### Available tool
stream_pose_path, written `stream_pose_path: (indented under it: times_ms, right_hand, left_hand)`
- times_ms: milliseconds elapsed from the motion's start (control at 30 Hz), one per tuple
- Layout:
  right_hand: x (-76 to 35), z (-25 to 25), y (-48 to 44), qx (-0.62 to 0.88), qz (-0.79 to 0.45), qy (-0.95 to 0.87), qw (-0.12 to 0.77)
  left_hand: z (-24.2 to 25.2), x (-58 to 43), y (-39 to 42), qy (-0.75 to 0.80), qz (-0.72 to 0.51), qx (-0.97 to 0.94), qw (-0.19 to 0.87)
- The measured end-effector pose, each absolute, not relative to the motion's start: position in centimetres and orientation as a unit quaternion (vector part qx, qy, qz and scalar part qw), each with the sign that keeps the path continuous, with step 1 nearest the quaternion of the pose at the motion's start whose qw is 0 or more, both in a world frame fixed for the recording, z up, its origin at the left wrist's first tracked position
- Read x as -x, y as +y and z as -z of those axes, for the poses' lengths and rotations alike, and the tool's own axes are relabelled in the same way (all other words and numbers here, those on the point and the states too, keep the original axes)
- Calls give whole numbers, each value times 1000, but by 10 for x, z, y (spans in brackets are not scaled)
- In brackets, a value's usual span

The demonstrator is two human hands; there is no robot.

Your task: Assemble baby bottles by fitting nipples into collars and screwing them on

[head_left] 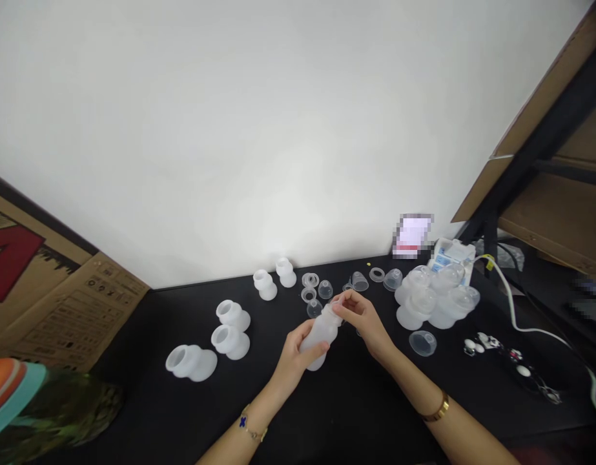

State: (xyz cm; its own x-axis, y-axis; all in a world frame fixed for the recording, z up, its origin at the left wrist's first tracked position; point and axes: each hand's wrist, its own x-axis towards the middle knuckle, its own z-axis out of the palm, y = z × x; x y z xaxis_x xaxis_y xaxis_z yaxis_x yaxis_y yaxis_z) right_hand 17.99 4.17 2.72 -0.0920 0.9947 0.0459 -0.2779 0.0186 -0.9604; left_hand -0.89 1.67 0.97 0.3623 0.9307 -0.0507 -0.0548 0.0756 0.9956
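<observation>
My left hand is wrapped round a frosted white plastic bottle, held tilted over the black table. At the bottle's mouth my right hand has its fingers pinched together on a small clear part that I cannot make out. Just beyond the hands lie several small clear rings and caps. To the left lie several white bottle-like bodies, some on their sides.
A heap of clear domed lids sits at the right, with one loose lid nearer me. A white cable and small gadgets lie far right under a wooden shelf. Cardboard boxes stand left.
</observation>
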Motion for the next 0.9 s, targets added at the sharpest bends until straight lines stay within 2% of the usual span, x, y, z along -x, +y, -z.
stream_pose_path:
  times_ms: [500,900]
  right_hand:
    - [-184,-38,39,377,-600,-469,527]
    - [-185,-33,41,377,-593,-468,536]
  left_hand:
    - [-18,7,11,365,-402,-411,733]
    - [-18,6,12,371,-405,-404,731]
